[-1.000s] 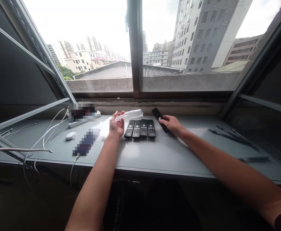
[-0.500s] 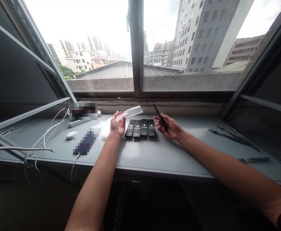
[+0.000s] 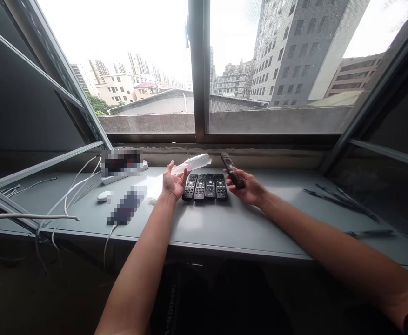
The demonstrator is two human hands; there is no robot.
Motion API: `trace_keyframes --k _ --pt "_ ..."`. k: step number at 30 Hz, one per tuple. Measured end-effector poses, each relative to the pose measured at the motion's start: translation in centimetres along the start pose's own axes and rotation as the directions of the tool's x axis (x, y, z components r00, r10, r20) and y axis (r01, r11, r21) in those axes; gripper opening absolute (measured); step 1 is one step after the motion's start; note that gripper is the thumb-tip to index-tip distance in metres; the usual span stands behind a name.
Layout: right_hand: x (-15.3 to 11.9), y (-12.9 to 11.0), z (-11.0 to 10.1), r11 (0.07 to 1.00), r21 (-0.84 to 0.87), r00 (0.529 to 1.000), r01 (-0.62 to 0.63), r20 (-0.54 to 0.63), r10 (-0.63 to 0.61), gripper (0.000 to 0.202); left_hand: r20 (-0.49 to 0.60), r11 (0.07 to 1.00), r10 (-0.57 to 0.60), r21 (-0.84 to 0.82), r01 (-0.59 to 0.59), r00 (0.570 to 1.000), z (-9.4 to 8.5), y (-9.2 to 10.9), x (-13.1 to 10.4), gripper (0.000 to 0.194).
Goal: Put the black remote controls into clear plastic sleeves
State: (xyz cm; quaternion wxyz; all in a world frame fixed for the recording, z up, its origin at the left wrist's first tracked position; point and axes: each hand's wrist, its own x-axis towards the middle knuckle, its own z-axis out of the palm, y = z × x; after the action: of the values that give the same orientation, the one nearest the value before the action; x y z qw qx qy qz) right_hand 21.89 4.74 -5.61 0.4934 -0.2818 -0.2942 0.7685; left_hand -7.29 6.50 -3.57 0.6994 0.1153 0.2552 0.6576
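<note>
My left hand (image 3: 174, 183) is closed on a clear plastic sleeve (image 3: 198, 162), which points up and to the right; part of its grip is hidden behind the palm. My right hand (image 3: 249, 186) is wrapped round the lower end of a black remote control (image 3: 229, 164), held upright at a tilt with its buttons showing. Between the two hands, several black remote controls (image 3: 210, 187) lie side by side on the grey table (image 3: 217, 228), buttons up. More thin clear plastic (image 3: 155, 188) lies on the table just left of my left hand.
To the left lie a blurred-out phone-like object (image 3: 125, 209) with a cable, a small white rounded object (image 3: 103, 196), a white power strip (image 3: 111, 177) and loose white cables (image 3: 66, 195). Several dark thin items (image 3: 343, 202) lie at the right. A window frame (image 3: 199, 93) stands behind the table.
My right hand has turned the remote control so its button face shows instead of its edge. The plastic sleeve and my left hand have shifted slightly right, and the left fingers have spread a little.
</note>
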Motion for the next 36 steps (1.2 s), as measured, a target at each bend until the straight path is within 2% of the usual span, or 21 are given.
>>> trace_keyframes --k 2,4,6,8,11,12,14,17,19,22,24,26,31,36 --pt "0.3 0.4 -0.2 0.993 -0.111 0.999 0.043 -0.020 -0.045 0.013 -0.005 1.000 0.008 0.000 -0.008 1.000 -0.1 0.0 0.1 0.060" --pt "0.5 0.8 -0.4 0.965 -0.228 0.992 0.126 -0.001 -0.130 0.020 -0.017 1.000 0.026 -0.008 -0.026 1.000 -0.1 0.1 0.2 0.066" --pt "0.7 1.1 -0.6 0.889 -0.369 0.961 0.270 0.050 -0.272 0.032 -0.021 0.999 0.037 -0.015 -0.038 0.999 -0.2 0.1 0.3 0.069" --pt "0.7 1.3 -0.7 0.731 -0.529 0.893 0.431 0.135 -0.429 0.040 -0.024 0.999 0.046 -0.012 -0.046 0.999 -0.2 0.1 0.3 0.069" --pt "0.6 1.1 -0.9 0.424 -0.692 0.768 0.585 0.304 -0.563 0.028 -0.028 0.999 0.052 0.005 -0.052 0.998 -0.2 0.0 0.3 0.066" --pt "0.6 1.0 -1.0 0.357 -0.710 0.740 0.607 0.342 -0.578 0.022 -0.025 0.999 0.051 0.009 -0.051 0.998 -0.2 0.0 0.3 0.065" --pt "0.6 0.8 -1.2 0.296 -0.725 0.718 0.622 0.376 -0.586 0.016 -0.016 0.999 0.052 0.012 -0.052 0.999 -0.3 0.0 0.3 0.062" --pt "0.7 0.9 -1.2 0.297 -0.746 0.732 0.596 0.353 -0.583 0.021 -0.014 0.998 0.056 0.017 -0.056 0.998 -0.4 0.0 0.5 0.058" --pt "0.6 1.0 -1.0 0.338 -0.739 0.748 0.583 0.325 -0.579 0.029 -0.020 0.998 0.063 0.029 -0.063 0.998 -0.4 0.0 0.5 0.055" --pt "0.1 1.2 -0.3 0.502 -0.666 0.798 0.552 0.245 -0.551 0.044 -0.027 0.996 0.072 0.051 -0.071 0.997 -0.4 0.0 0.6 0.048" --pt "-0.2 1.3 0.2 0.629 -0.608 0.857 0.484 0.181 -0.483 0.048 -0.031 0.995 0.082 0.063 -0.080 0.996 -0.3 -0.1 0.5 0.042" --pt "-0.5 1.4 0.5 0.703 -0.571 0.897 0.423 0.158 -0.412 0.050 -0.035 0.991 0.108 0.081 -0.105 0.994 -0.2 -0.1 0.5 0.035" --pt "-1.1 1.4 0.7 0.729 -0.569 0.925 0.379 0.237 -0.296 0.049 0.007 0.968 0.211 0.139 -0.210 0.977 0.0 -0.1 0.2 0.016" --pt "-1.8 1.3 1.2 0.755 -0.590 0.948 0.286 0.291 -0.131 0.047 0.068 0.956 0.240 0.156 -0.248 0.968 0.2 -0.3 -0.3 0.027"
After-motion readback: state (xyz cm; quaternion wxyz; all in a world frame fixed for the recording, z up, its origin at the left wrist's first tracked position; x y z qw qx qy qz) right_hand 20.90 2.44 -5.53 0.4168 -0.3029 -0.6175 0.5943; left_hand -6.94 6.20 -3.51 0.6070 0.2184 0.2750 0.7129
